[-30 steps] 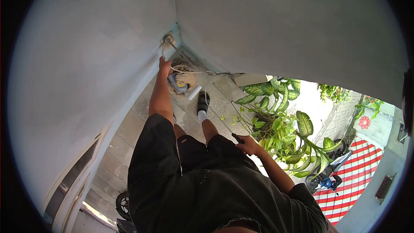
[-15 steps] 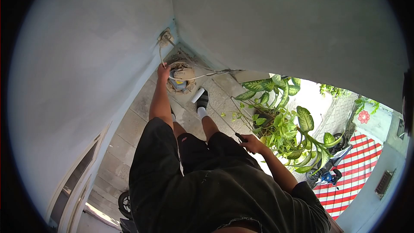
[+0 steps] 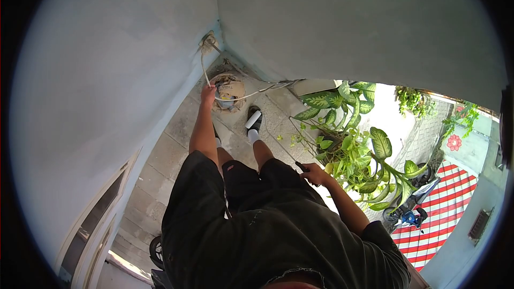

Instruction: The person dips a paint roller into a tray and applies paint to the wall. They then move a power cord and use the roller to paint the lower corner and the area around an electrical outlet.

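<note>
My left hand (image 3: 208, 94) is closed around a long pale hose or cable (image 3: 204, 67), which runs up to a fitting (image 3: 208, 42) low in the wall corner. Past the hand, it bends across a round container (image 3: 230, 90) with torn brown paper and something grey inside. A black handle is gripped in my right hand (image 3: 316, 174), near the leafy plants. It appears to belong to a paint roller, whose white sleeve (image 3: 253, 119) shows over my sandalled foot; a thin rod between them is only faintly visible.
Grey walls (image 3: 128, 64) meet at the corner above paving slabs (image 3: 171, 144). Potted leafy plants (image 3: 353, 155) stand right. Beyond them are a parked motorbike (image 3: 409, 217) and red-and-white striped paving (image 3: 444, 203). A window frame (image 3: 96, 219) and a wheel (image 3: 156, 250) are lower left.
My left hand has shifted slightly right and down with the hose or cable. The white roller sleeve has moved right, over the foot. My right hand keeps its grip.
</note>
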Available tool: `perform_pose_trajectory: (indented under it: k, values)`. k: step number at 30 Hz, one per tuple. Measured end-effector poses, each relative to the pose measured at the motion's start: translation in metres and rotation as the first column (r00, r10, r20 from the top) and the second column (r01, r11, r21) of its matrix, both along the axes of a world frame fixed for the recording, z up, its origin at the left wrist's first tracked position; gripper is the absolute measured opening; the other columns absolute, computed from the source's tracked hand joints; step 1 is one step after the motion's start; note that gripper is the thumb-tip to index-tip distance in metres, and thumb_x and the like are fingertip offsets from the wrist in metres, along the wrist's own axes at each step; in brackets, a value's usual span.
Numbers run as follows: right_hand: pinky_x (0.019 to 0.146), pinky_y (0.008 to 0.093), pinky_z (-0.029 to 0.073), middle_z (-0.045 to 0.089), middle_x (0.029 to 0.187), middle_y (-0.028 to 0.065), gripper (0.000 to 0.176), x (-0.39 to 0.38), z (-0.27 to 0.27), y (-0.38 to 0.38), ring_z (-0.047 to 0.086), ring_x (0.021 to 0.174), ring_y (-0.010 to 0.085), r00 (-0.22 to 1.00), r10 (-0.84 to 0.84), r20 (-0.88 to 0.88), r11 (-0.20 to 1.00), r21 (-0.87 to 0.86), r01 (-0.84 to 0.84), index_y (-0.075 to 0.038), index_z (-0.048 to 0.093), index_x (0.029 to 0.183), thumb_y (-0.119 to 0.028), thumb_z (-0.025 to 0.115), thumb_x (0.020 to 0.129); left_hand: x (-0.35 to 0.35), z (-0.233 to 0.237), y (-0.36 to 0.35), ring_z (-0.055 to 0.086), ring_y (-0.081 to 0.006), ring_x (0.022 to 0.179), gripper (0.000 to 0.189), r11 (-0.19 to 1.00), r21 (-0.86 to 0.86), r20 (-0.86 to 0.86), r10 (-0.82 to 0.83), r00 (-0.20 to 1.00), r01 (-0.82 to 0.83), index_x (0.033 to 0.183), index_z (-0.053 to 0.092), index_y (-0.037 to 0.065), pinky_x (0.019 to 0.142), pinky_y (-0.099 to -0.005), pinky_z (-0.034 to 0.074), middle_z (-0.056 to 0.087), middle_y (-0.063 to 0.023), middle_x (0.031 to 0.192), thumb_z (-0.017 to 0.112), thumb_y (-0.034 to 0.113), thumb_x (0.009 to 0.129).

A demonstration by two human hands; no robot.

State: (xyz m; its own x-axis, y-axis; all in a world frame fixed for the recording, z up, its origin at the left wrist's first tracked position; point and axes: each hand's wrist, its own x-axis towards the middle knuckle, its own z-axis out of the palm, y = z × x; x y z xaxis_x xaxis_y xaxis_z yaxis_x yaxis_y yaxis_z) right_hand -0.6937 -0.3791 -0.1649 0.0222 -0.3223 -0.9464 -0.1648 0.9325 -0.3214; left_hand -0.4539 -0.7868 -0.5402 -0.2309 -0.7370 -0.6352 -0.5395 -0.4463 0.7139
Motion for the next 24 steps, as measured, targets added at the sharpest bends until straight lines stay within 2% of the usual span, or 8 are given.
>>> perform_pose_trajectory:
  k: [3, 5, 6, 9, 11, 15, 19, 24]
  values:
    - [0.042, 0.0281, 0.043, 0.054, 0.054, 0.0045, 0.021, 0.0, -0.009, 0.008, 0.052, 0.043, 0.0118, 1.0, -0.018, 0.0, 1.0, -0.015, 0.018, -0.001, 0.061, 0.09, -0.015, 0.062, 0.075, 0.0, 0.026, 0.011, 0.062, -0.0242, 0.091, 0.039, 0.992, -0.01, -0.138, 0.126, 0.982, -0.128, 0.115, 0.056, 0.004, 0.077, -0.0353, 0.049, 0.064, -0.0111, 0.099, 0.067, 0.011, 0.078]
    - [0.042, 0.0281, 0.043, 0.054, 0.054, 0.0046, 0.02, -0.001, -0.013, 0.01, 0.052, 0.043, 0.0119, 1.0, -0.012, -0.012, 1.0, -0.007, 0.012, -0.001, 0.061, 0.089, -0.016, 0.062, 0.076, -0.006, 0.071, 0.017, 0.058, -0.0214, 0.1, 0.041, 0.959, 0.254, -0.155, 0.165, 0.974, -0.122, 0.118, 0.053, 0.005, 0.078, -0.033, 0.048, 0.06, -0.0129, 0.106, 0.065, 0.008, 0.079]
    - [0.042, 0.0282, 0.043, 0.053, 0.054, 0.0047, 0.019, 0.0, -0.013, 0.012, 0.052, 0.043, 0.0121, 1.0, -0.006, -0.024, 1.0, 0.006, 0.006, -0.001, 0.061, 0.087, -0.016, 0.062, 0.076, -0.002, 0.072, 0.024, 0.058, -0.0214, 0.1, 0.041, 0.959, 0.255, -0.152, 0.164, 0.975, -0.122, 0.118, 0.053, 0.005, 0.078, -0.033, 0.048, 0.06, -0.0129, 0.106, 0.065, 0.008, 0.079]
    - [0.041, 0.0289, 0.042, 0.052, 0.052, 0.0039, 0.017, 0.0, -0.018, 0.014, 0.051, 0.042, 0.0121, 1.0, -0.013, -0.019, 1.0, -0.016, 0.013, -0.001, 0.059, 0.083, -0.017, 0.062, 0.079, 0.006, 0.05, 0.042, 0.055, -0.0195, 0.106, 0.044, 0.839, 0.46, -0.195, 0.414, 0.889, -0.29, 0.121, 0.049, 0.006, 0.08, -0.0295, 0.048, 0.057, -0.014, 0.109, 0.063, 0.005, 0.079]
    - [0.04, 0.0287, 0.041, 0.051, 0.051, 0.0025, 0.015, 0.001, -0.016, 0.011, 0.049, 0.041, 0.0117, 1.0, -0.004, -0.022, 1.0, -0.023, 0.004, -0.002, 0.058, 0.082, -0.017, 0.061, 0.081, 0.015, 0.036, 0.051, 0.055, -0.0212, 0.101, 0.043, 0.836, 0.518, -0.323, 0.389, 0.863, -0.183, 0.121, 0.043, 0.011, 0.091, -0.0415, 0.043, 0.058, -0.0091, 0.103, 0.062, 0.012, 0.083]
    - [0.042, 0.0277, 0.04, 0.052, 0.053, 0.003, 0.016, 0.0, -0.022, 0.01, 0.05, 0.044, 0.0103, 0.998, -0.058, 0.01, 0.998, -0.018, 0.059, -0.001, 0.059, 0.08, -0.017, 0.061, 0.081, -0.005, 0.139, 0.061, 0.048, -0.0265, 0.119, 0.036, 0.682, 0.695, -0.256, 0.528, 0.81, -0.226, 0.117, 0.04, 0.017, 0.098, -0.053, 0.031, 0.058, -0.0088, 0.118, 0.06, 0.02, 0.087]
    - [0.04, 0.026, 0.04, 0.051, 0.052, 0.0012, 0.014, 0.004, -0.027, 0.0, 0.049, 0.043, 0.0096, 0.996, -0.072, 0.054, 0.997, -0.018, 0.073, -0.005, 0.058, 0.081, -0.018, 0.06, 0.083, -0.003, 0.128, 0.076, 0.049, -0.0257, 0.117, 0.03, 0.71, 0.651, -0.269, 0.545, 0.794, -0.268, 0.114, 0.046, 0.016, 0.088, -0.0474, 0.038, 0.06, -0.0072, 0.115, 0.058, 0.022, 0.088]
    - [0.041, 0.0259, 0.04, 0.053, 0.055, 0.0022, 0.012, 0.013, -0.053, -0.013, 0.051, 0.046, 0.01, 0.979, -0.15, 0.141, 0.986, -0.046, 0.158, -0.005, 0.058, 0.081, -0.017, 0.059, 0.083, 0.003, 0.144, 0.085, 0.051, -0.0211, 0.115, 0.023, 0.703, 0.655, -0.314, 0.586, 0.747, -0.276, 0.108, 0.047, 0.019, 0.091, -0.0447, 0.036, 0.061, -0.0031, 0.115, 0.058, 0.023, 0.089]
